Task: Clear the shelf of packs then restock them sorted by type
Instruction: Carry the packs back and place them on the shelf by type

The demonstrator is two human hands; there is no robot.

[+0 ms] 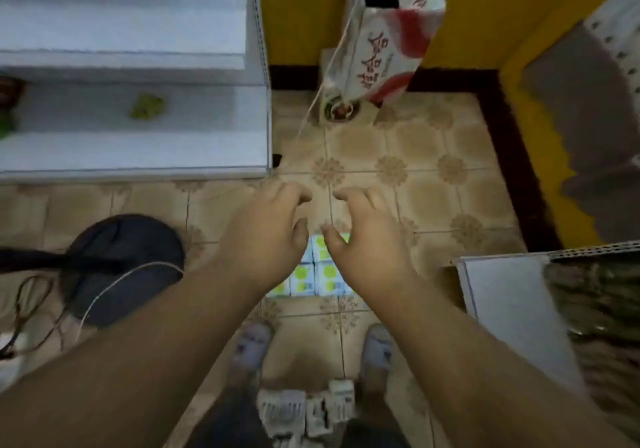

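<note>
Tiled floor, beige with a brown rosette pattern, glossy and hard; yellow walls with a dark skirting behind.

Left to right:

- White shelf at upper left, flat metal boards, perforated upright at its right edge. One small green pack lies on the lower board; something dark shows at the far left edge, too cropped to identify.
- Dark round fan base on the floor below it, with thin cables looping across.
- Left hand and right hand, both reaching down and forward, side by side, close but not touching. Fingers loosely curled, thumbs turned inward toward each other. Neither holds anything.
- Stack of packs directly beneath the gap between the two hands, on the floor just ahead of the sandalled feet. Small box-shaped packs, white-blue with green-yellow print, set in a tight block; the hands hide part of it. Visible rows run away from the person. Both hands look about equally near; judgement: a two-handed scoop from either side fits.
- Second cluster of grey-white packs between the feet, blurred.
- Red and white carton leaning at the far wall, top open.
- Another shelf edge at right, goods on it blurred.

Judgement: shelf mostly cleared; restocking not yet begun.
</note>
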